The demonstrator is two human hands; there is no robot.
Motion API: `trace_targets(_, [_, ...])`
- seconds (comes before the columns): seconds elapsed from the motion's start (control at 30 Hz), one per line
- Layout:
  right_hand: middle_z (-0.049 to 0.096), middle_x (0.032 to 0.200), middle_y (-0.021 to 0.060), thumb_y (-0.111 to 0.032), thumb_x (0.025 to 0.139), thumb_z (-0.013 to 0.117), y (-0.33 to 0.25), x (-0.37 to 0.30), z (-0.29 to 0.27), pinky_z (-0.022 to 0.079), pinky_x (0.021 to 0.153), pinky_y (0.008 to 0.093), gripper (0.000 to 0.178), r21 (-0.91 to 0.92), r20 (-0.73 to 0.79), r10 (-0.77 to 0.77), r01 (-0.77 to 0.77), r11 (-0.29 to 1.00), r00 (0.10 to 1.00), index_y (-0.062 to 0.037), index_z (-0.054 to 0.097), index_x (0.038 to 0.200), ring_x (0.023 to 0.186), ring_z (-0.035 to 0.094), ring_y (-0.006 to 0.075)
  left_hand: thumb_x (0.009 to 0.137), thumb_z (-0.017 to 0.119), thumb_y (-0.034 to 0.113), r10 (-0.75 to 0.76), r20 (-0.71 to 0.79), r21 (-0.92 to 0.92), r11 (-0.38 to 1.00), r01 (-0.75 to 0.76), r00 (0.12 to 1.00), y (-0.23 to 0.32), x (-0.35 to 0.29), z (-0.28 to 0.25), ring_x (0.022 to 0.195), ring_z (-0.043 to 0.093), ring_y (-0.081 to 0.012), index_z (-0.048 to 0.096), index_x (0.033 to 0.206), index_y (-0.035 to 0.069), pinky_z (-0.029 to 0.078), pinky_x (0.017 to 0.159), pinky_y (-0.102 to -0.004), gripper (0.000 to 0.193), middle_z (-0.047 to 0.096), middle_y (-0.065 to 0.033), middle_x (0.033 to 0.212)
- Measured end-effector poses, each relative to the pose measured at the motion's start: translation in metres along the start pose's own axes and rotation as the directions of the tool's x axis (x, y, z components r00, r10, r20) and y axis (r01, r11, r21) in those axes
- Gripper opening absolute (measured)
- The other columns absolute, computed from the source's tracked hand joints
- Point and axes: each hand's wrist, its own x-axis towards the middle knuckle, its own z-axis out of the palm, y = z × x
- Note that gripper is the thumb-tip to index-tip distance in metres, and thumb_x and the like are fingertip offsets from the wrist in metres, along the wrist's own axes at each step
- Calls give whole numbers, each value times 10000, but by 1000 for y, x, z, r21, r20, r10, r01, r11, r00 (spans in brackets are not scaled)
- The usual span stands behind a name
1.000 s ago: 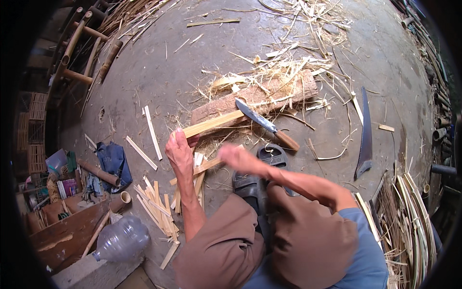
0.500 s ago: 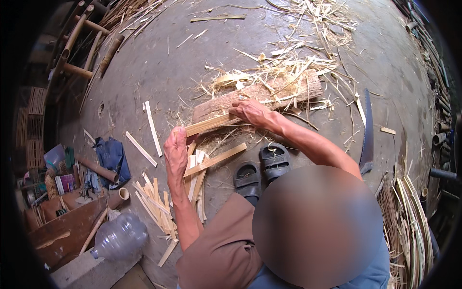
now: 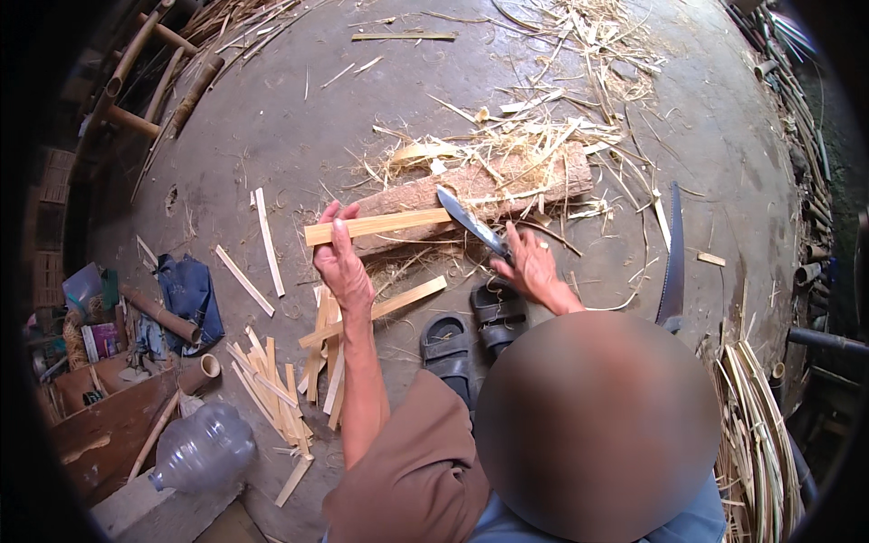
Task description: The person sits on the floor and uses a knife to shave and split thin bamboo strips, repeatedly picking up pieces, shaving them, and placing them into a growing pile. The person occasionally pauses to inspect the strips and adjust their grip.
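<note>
1. Saw point(image 3: 672, 262): on the floor at the right, its dark blade lengthwise, toothed edge to the left.
2. Bottle point(image 3: 206, 448): big, clear, on its side at lower left, neck over a grey block point(image 3: 167, 516).
3. Wooden box point(image 3: 136, 425): beyond the bottle, with small items inside.
4. Blue cloth point(image 3: 197, 291): crumpled, beside a brown tube point(image 3: 161, 312).
5. Bamboo frame point(image 3: 134, 119): upper left, with crosspieces.
6. Dark pipe point(image 3: 826, 341): right edge.

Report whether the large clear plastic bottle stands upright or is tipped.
Tipped: the bottle lies on its side, its narrow neck pointing toward the picture's lower left.
</note>
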Motion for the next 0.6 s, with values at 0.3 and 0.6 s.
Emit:
trace_targets(0.3, [578,869,122,-154,974,548,-11,-22,-25,514,632,412,595,634,310,116,-296,714,944,-35,310,1507,712,614,243,1040,290,595,127,11,-411,905,-111,992,22,19,46,853,475,-142,536,1243,16,399,915,-347,662,504,-9,893])
trace_targets(0.6, [531,761,20,-174,1059,414,-100,0,-221,460,536,257,540,839,355,46,-340,424,934,-81,250,1565,589,518,84,1053,414,492,150,222,-405,913,-49,963,31,5,104,810,410,-113,538,882,80,332,817,-278,463,458,3,841])
